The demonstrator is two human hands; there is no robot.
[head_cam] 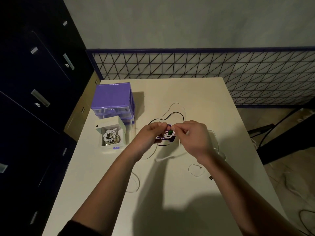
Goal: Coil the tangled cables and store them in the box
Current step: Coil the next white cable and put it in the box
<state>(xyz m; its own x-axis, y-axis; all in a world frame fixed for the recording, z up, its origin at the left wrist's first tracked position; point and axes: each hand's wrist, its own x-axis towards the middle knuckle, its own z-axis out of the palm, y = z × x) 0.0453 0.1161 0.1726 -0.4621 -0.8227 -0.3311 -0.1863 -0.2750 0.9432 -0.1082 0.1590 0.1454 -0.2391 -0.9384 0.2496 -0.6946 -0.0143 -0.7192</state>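
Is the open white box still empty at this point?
No, the white box beside the purple drawers already holds coiled cables, white on top.

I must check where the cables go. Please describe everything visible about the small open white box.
The small open white box looks like cardboard, rectangular, with its lid tilted up at the back. It stands on the cream table, directly in front of the purple plastic drawer unit. Coiled white cables already lie inside. No hands touch it.

Table (196,92) — cables (196,170), box (111,133), drawers (112,97).
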